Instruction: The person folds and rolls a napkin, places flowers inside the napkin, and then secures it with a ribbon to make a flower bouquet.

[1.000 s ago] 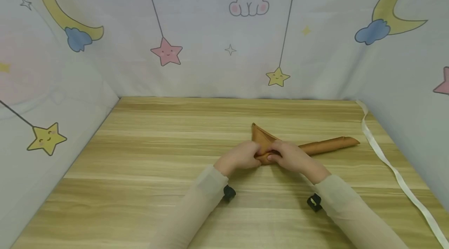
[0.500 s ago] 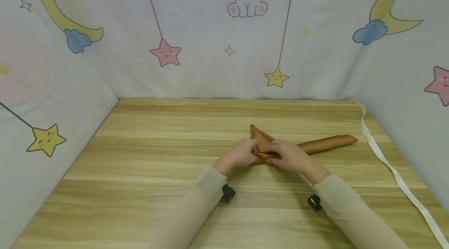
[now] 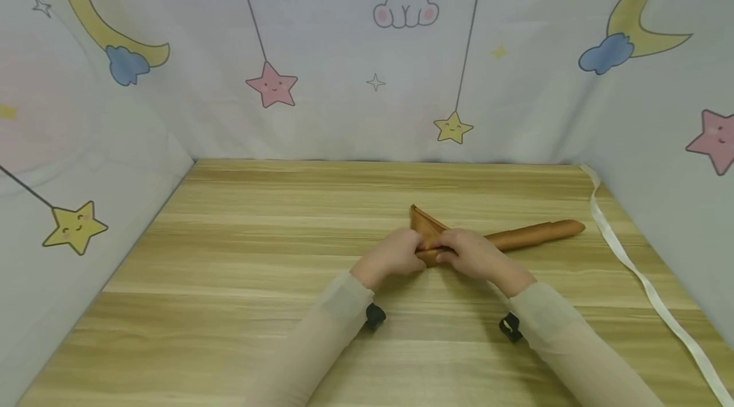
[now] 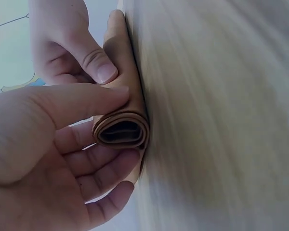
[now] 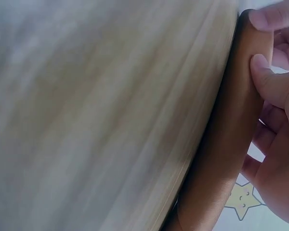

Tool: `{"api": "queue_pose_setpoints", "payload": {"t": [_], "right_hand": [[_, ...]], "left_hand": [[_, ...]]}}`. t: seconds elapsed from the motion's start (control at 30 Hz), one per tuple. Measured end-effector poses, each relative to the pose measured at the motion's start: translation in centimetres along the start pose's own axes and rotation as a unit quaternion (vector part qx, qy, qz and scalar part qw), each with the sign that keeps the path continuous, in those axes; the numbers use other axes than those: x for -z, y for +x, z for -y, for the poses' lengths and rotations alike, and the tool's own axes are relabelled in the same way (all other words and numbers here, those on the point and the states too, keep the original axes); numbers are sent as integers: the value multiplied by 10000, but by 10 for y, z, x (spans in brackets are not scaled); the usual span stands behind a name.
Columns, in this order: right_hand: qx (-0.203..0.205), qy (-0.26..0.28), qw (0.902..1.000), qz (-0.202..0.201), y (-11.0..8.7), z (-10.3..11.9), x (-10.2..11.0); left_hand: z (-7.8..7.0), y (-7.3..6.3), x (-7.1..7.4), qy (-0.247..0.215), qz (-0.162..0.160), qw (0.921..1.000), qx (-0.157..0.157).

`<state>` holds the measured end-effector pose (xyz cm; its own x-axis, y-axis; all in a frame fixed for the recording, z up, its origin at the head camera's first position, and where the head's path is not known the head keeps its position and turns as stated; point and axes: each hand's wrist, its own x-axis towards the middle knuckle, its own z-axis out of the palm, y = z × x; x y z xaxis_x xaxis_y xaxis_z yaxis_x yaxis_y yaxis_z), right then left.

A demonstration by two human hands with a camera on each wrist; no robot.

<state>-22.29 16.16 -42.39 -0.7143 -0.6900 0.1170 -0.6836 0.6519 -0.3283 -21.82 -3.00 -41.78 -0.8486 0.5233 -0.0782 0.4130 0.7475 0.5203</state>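
Two hands [image 3: 391, 252] [image 3: 473, 255] pinch a brown cloth roll [image 3: 522, 237] pointing toward the surface's [image 3: 229, 324] right edge (likely soft, light; grip its coils [image 4: 121, 116]).

You've got the table [image 3: 201, 330], white ribbon [image 3: 652, 295] snaking along its right side, starry backdrop [image 3: 332, 117] rising behind it!

One left hand [image 3: 391, 253], one right hand [image 3: 473, 255], two sleeves [image 3: 321, 334], two black wrist devices [image 3: 375, 316], one rolled brown cloth [image 3: 530, 235], one white ribbon [image 3: 654, 295] and one tabletop [image 3: 229, 254] are seen, alongside two printed crescent moons [image 3: 96, 20], two clouds [image 3: 606, 53] and four smiling stars [image 3: 272, 85].
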Motion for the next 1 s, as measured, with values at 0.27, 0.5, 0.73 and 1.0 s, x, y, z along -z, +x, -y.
{"api": "queue_pose_setpoints", "payload": {"t": [0.27, 0.5, 0.73, 1.0], "right_hand": [[-314, 249, 9992, -27, -2, 0, -1], [335, -452, 9983, -142, -3, -3, -2], [459, -531, 9974, -193, -2, -2, -2], [245, -289, 9993, -37, -1, -4, 0]], "left_hand": [[4, 1, 1, -405, -104, 9991, -79], [5, 1, 4, -847, 276, 9952, 402], [5, 1, 4, -806, 305, 9948, 540], [5, 2, 2, -447, 59, 9986, -277]]}}
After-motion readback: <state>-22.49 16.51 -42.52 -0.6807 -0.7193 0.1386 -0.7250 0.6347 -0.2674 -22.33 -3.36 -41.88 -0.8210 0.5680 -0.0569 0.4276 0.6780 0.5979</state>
